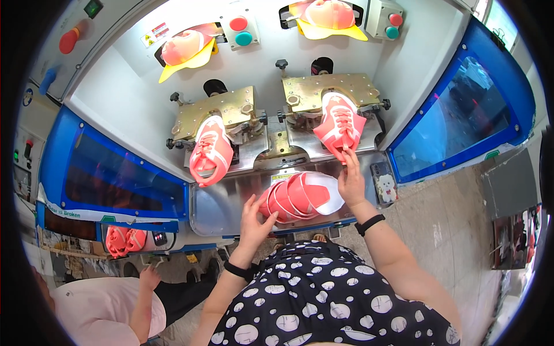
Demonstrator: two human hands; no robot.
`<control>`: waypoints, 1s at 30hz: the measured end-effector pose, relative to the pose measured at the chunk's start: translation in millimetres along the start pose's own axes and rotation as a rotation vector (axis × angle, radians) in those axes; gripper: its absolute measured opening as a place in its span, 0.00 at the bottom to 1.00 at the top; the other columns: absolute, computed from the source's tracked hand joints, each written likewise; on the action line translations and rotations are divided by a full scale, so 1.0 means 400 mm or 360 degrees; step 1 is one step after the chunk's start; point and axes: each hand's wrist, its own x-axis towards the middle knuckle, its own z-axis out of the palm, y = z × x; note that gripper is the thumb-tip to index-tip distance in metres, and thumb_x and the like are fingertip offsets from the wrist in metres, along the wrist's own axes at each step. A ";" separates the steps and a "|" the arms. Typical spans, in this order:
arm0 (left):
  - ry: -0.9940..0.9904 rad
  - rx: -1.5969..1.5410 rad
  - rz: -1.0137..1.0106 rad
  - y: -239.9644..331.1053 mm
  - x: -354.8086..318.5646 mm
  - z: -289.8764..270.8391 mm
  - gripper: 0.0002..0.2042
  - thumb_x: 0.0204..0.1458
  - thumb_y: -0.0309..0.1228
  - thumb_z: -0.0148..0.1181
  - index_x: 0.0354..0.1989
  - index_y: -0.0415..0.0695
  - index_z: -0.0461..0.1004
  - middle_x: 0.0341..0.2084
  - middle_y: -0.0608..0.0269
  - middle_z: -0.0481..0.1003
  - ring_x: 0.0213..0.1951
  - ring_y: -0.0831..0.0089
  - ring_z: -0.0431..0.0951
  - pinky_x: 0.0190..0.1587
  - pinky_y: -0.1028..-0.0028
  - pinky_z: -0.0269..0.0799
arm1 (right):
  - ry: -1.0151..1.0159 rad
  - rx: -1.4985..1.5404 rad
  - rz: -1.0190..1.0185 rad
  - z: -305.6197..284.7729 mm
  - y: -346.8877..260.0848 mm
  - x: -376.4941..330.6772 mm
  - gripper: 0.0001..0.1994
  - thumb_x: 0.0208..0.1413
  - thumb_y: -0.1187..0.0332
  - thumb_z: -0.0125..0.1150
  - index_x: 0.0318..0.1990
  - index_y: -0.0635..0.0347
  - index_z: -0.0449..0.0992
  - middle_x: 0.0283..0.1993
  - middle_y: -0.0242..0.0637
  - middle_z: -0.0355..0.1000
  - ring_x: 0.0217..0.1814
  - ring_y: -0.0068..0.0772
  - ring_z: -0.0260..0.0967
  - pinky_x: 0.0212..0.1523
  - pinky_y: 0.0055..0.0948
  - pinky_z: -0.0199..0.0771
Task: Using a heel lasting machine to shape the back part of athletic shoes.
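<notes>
**Coral shoe on the right press mount, toe being pinched**

Coral shoe (339,124) sits on the brass mount just ahead of the right hand (351,183), whose fingertips pinch its toe. Left hand (254,222), fingers spread, steadies stacked coral uppers (300,196). Seemingly seating or pulling; next needs a firm toe grip.

Shoe factory floor. Two-station press machine (271,75) with brass clamp plates (222,109), coral sneakers (211,151) mounted on lasts, red/green push buttons (239,30), blue-framed guard windows (115,173), steel front shelf (231,199). More coral uppers (124,240) piled at the machine's lower-left corner.
</notes>
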 end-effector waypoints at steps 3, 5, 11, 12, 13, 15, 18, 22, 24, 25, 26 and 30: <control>0.0023 -0.0060 -0.0101 -0.018 -0.013 -0.011 0.24 0.45 0.38 0.70 0.51 0.43 0.74 0.59 0.40 0.63 0.61 0.49 0.66 0.61 0.60 0.63 | 0.0002 0.0000 0.0013 -0.006 -0.012 0.003 0.31 0.47 0.82 0.51 0.63 0.55 0.61 0.67 0.41 0.59 0.56 0.51 0.69 0.46 0.39 0.75; -0.0004 -0.0047 -0.0118 -0.022 -0.018 -0.013 0.24 0.46 0.37 0.70 0.52 0.45 0.74 0.58 0.44 0.66 0.60 0.52 0.67 0.61 0.62 0.63 | -0.0046 -0.0028 0.0011 -0.014 -0.017 0.006 0.31 0.47 0.81 0.51 0.63 0.55 0.61 0.67 0.40 0.59 0.56 0.50 0.69 0.46 0.39 0.76; -0.0011 -0.0032 -0.0111 -0.024 -0.004 -0.027 0.22 0.45 0.37 0.69 0.49 0.43 0.75 0.57 0.44 0.66 0.59 0.51 0.67 0.61 0.61 0.63 | -0.0041 -0.0184 -0.0133 -0.092 -0.013 -0.079 0.30 0.48 0.77 0.55 0.63 0.55 0.62 0.65 0.44 0.61 0.60 0.50 0.66 0.55 0.40 0.71; -0.0008 -0.0036 -0.0083 -0.026 0.000 -0.031 0.21 0.46 0.36 0.69 0.48 0.43 0.76 0.57 0.45 0.67 0.59 0.52 0.68 0.61 0.61 0.62 | -0.0164 -0.0172 -0.0125 -0.123 -0.008 -0.116 0.32 0.47 0.71 0.62 0.63 0.56 0.61 0.65 0.45 0.60 0.63 0.48 0.62 0.62 0.43 0.63; 0.0010 -0.0043 -0.0047 -0.028 0.003 -0.036 0.19 0.47 0.35 0.68 0.47 0.43 0.76 0.57 0.46 0.67 0.59 0.53 0.68 0.61 0.62 0.62 | -0.0205 -0.0210 -0.0034 -0.158 0.000 -0.157 0.32 0.47 0.71 0.62 0.63 0.56 0.61 0.65 0.45 0.60 0.63 0.48 0.62 0.62 0.43 0.63; 0.0030 -0.0040 -0.0023 -0.033 0.011 -0.042 0.17 0.49 0.34 0.67 0.46 0.43 0.77 0.54 0.47 0.70 0.58 0.55 0.69 0.60 0.63 0.62 | -0.0637 -0.0413 -0.0131 -0.221 0.028 -0.236 0.38 0.43 0.63 0.70 0.63 0.57 0.61 0.66 0.43 0.59 0.65 0.46 0.59 0.66 0.46 0.57; -0.0014 -0.0112 -0.0191 -0.028 0.018 -0.040 0.14 0.50 0.33 0.65 0.45 0.41 0.77 0.51 0.47 0.73 0.55 0.57 0.72 0.59 0.64 0.63 | -0.0991 -0.0650 -0.0075 -0.271 0.084 -0.305 0.42 0.38 0.59 0.73 0.63 0.56 0.60 0.66 0.38 0.59 0.67 0.43 0.58 0.68 0.46 0.53; -0.0099 -0.0116 -0.0170 0.003 0.037 -0.020 0.13 0.51 0.32 0.65 0.44 0.41 0.76 0.51 0.48 0.72 0.55 0.58 0.72 0.58 0.65 0.63 | -0.1048 -0.0728 -0.0069 -0.264 0.149 -0.307 0.39 0.39 0.66 0.71 0.63 0.53 0.62 0.66 0.34 0.60 0.66 0.38 0.58 0.66 0.39 0.60; -0.0111 -0.0137 -0.0073 0.022 0.048 -0.015 0.13 0.51 0.32 0.65 0.44 0.41 0.76 0.51 0.48 0.72 0.55 0.58 0.72 0.58 0.65 0.63 | -0.0968 -0.0707 -0.0017 -0.265 0.172 -0.298 0.38 0.38 0.67 0.71 0.62 0.52 0.63 0.65 0.34 0.60 0.66 0.37 0.59 0.65 0.36 0.62; -0.0141 -0.0128 0.0020 0.031 0.053 -0.013 0.13 0.51 0.32 0.65 0.44 0.41 0.76 0.51 0.49 0.72 0.55 0.58 0.71 0.58 0.65 0.63 | -0.1043 -0.0695 -0.0075 -0.269 0.183 -0.296 0.37 0.39 0.68 0.69 0.62 0.53 0.63 0.65 0.34 0.60 0.65 0.36 0.60 0.63 0.35 0.64; -0.0136 -0.0137 0.0008 0.037 0.057 -0.014 0.13 0.51 0.32 0.65 0.44 0.41 0.76 0.51 0.49 0.72 0.55 0.58 0.71 0.58 0.65 0.63 | -0.1113 -0.0681 -0.0124 -0.274 0.193 -0.296 0.35 0.41 0.68 0.68 0.61 0.53 0.64 0.65 0.34 0.61 0.64 0.36 0.61 0.62 0.34 0.65; -0.0150 -0.0161 -0.0007 0.048 0.058 -0.012 0.13 0.50 0.31 0.65 0.44 0.41 0.77 0.51 0.48 0.72 0.55 0.59 0.72 0.58 0.65 0.64 | -0.1063 -0.0697 -0.0367 -0.295 0.219 -0.308 0.30 0.45 0.69 0.64 0.60 0.53 0.65 0.64 0.34 0.62 0.62 0.38 0.62 0.61 0.35 0.66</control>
